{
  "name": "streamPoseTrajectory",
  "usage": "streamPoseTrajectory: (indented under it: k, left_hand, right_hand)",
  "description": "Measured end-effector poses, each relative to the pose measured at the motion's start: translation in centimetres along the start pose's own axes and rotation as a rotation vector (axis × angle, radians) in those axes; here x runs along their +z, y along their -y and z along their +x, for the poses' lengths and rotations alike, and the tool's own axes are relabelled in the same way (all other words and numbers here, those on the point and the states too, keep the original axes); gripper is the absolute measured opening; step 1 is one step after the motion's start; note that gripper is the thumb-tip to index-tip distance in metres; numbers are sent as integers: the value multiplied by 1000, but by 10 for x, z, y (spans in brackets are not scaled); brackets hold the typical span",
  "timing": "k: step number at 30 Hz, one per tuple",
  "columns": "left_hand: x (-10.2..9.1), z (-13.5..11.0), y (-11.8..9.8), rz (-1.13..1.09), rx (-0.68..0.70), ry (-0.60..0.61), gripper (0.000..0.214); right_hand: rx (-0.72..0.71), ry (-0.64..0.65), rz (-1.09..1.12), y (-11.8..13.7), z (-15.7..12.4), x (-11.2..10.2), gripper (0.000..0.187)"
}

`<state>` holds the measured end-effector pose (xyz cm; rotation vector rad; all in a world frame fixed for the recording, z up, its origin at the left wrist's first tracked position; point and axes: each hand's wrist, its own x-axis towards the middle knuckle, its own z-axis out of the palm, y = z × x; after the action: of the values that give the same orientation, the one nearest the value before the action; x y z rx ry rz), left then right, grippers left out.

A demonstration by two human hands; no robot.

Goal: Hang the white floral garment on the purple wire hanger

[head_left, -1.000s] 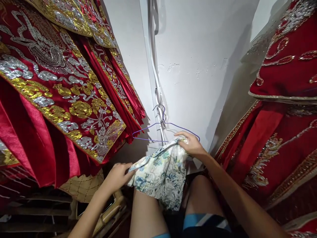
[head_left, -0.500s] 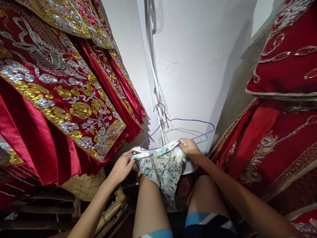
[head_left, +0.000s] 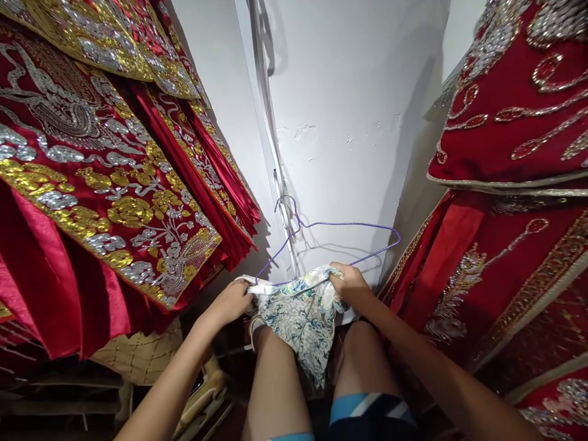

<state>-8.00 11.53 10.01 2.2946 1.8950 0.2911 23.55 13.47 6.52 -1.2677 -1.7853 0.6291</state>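
Observation:
A white, blue and yellow floral garment (head_left: 301,312) hangs from its waistband between my two hands, over the lower bar of a purple wire hanger (head_left: 351,224). My left hand (head_left: 233,301) is closed on the garment's left top corner, near the hanger's left end. With fingers wrapped round the cloth, my right hand (head_left: 351,283) grips the right top corner, below the hanger's right arm. The hanger's hook sits by a white vertical strip (head_left: 281,202) on the wall. Whether the garment is a skirt or shorts I cannot tell.
Red costumes with gold and silver sequins (head_left: 131,211) hang at the left. More red beaded garments (head_left: 487,153) hang at the right, close to my right forearm. A white wall (head_left: 340,92) stands ahead. Wooden furniture (head_left: 202,398) is low at the left.
My view has shifted slightly to the right. Both hands still grip the garment, which has been pulled a little, and the right end of the hanger sticks out further past my right hand.

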Motion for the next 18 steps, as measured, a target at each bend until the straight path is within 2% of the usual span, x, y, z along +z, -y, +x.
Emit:
streamPoseTrajectory:
  k: [2, 4, 9, 12, 15, 16, 18]
  left_hand:
    - [-2, -1, 5, 28, 18, 18, 17]
    - [-7, -1, 4, 8, 57, -31, 15]
    - [-22, -2, -21, -224, 259, -244, 13]
    - [-23, 1, -35, -398, 259, -393, 15]
    - [-19, 5, -39, -511, 233, -534, 29]
    - [-18, 6, -38, -503, 228, -562, 31]
    - [-17, 8, -35, -442, 214, -599, 30]
  right_hand:
    - [10, -10, 36, -1, -1, 3, 17]
    - [39, 6, 78, -1, -2, 8, 16]
    - [0, 114, 175, 6, -8, 21, 21]
    - [-33, 204, 282, 14, -11, 24, 20]
    - [0, 224, 259, 15, -14, 19, 14]
    - [27, 194, 223, 13, -14, 14, 19]
    - [81, 52, 147, 6, -13, 0, 47]
